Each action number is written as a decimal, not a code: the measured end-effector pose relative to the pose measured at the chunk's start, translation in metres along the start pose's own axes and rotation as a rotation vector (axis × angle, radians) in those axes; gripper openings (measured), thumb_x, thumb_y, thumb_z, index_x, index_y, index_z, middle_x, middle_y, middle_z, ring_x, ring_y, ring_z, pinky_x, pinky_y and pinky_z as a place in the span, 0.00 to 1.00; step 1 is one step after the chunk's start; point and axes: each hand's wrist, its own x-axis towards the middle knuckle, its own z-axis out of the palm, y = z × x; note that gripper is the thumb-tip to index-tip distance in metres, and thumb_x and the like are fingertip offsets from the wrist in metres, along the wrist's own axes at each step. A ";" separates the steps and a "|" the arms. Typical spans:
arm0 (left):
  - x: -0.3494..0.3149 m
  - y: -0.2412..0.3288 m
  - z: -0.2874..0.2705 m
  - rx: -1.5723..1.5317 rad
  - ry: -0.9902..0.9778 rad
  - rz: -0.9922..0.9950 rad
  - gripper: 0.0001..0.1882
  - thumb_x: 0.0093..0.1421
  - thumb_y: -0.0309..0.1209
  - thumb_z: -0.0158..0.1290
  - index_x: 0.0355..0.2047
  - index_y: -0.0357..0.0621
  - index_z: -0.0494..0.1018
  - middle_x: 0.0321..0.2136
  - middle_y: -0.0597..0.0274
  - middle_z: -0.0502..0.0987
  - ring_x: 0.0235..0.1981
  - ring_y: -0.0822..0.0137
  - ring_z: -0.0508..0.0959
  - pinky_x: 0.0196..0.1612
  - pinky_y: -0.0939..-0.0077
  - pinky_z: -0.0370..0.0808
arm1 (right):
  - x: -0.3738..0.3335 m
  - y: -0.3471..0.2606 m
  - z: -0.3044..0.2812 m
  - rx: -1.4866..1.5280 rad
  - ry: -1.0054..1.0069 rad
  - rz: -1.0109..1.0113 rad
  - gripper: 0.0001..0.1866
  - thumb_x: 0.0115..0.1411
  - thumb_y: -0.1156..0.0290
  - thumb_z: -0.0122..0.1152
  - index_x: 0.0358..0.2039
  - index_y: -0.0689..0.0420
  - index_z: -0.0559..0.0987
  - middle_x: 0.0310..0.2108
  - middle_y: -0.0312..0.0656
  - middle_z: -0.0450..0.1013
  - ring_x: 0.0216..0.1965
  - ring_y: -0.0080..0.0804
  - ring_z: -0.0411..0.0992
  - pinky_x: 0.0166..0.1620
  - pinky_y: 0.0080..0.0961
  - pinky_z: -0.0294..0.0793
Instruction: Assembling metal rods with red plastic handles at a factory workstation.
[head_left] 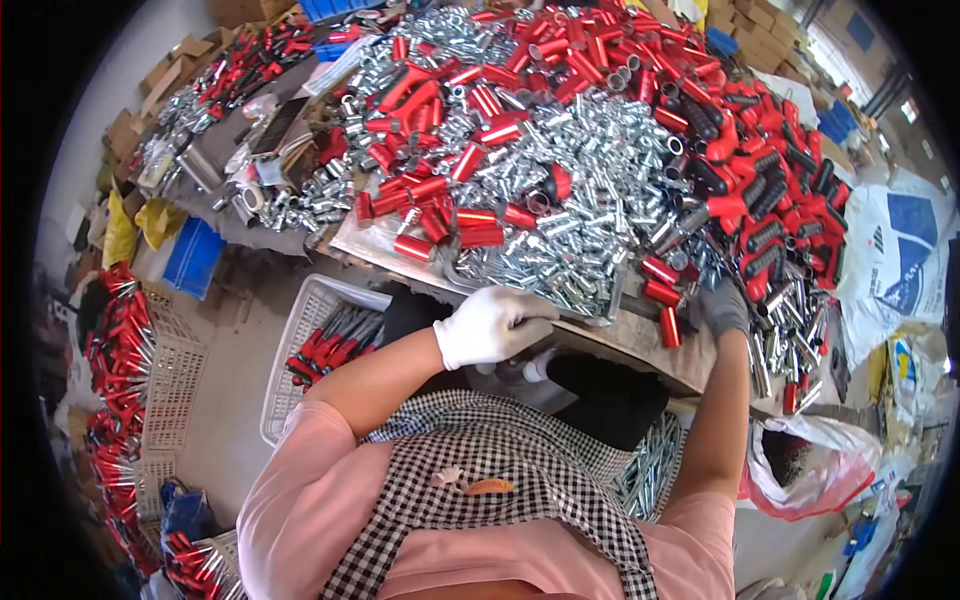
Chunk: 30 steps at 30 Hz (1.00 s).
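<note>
My left hand point(492, 328), in a white glove with greyish fingertips, is held at the table's front edge. Its fingers are curled in, and whatever they may hold is hidden. Just beyond it, small silver metal fittings point(590, 170) are heaped in and around a shallow metal tray point(612, 300). My right hand point(724, 308), gloved in grey, reaches into loose metal parts at the right; its fingertips are hidden among them. A red metal tube point(670, 327) stands beside that hand. Red-and-black handles point(765, 245) are piled beyond it, and silver tubes point(785, 345) lie to its right.
A white crate point(285, 375) with red-and-black tools stands below the table on the left. More red tools fill baskets point(178, 370) at the far left. A white plastic bag point(825, 455) hangs at the lower right. A white-and-blue sack point(895, 260) borders the table's right end.
</note>
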 end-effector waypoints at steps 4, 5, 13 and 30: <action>0.005 -0.005 -0.019 -0.019 0.196 -0.191 0.12 0.60 0.29 0.54 0.42 0.36 0.77 0.33 0.52 0.81 0.33 0.62 0.81 0.38 0.70 0.77 | -0.054 -0.011 -0.029 1.038 0.198 0.047 0.18 0.57 0.68 0.54 0.48 0.59 0.75 0.29 0.44 0.72 0.28 0.35 0.72 0.32 0.30 0.73; 0.009 0.002 -0.018 -0.076 0.258 -0.281 0.13 0.60 0.29 0.54 0.43 0.35 0.76 0.32 0.53 0.81 0.32 0.65 0.80 0.38 0.72 0.76 | -0.069 -0.015 -0.024 1.234 0.252 -0.013 0.18 0.59 0.67 0.54 0.49 0.58 0.75 0.28 0.38 0.71 0.25 0.28 0.70 0.29 0.25 0.70; 0.043 0.018 0.014 -0.400 0.296 -0.249 0.23 0.59 0.27 0.54 0.54 0.32 0.66 0.33 0.54 0.78 0.34 0.72 0.78 0.39 0.75 0.74 | -0.154 -0.191 -0.007 1.382 0.433 -0.745 0.22 0.66 0.71 0.53 0.59 0.64 0.68 0.46 0.47 0.73 0.40 0.34 0.73 0.46 0.31 0.74; 0.042 -0.012 -0.064 -0.164 0.224 0.120 0.18 0.39 0.25 0.68 0.31 0.40 0.74 0.36 0.56 0.79 0.38 0.56 0.80 0.43 0.65 0.76 | -0.150 -0.241 -0.011 2.035 -0.127 -0.720 0.23 0.67 0.58 0.57 0.54 0.63 0.70 0.30 0.34 0.72 0.27 0.18 0.67 0.31 0.17 0.68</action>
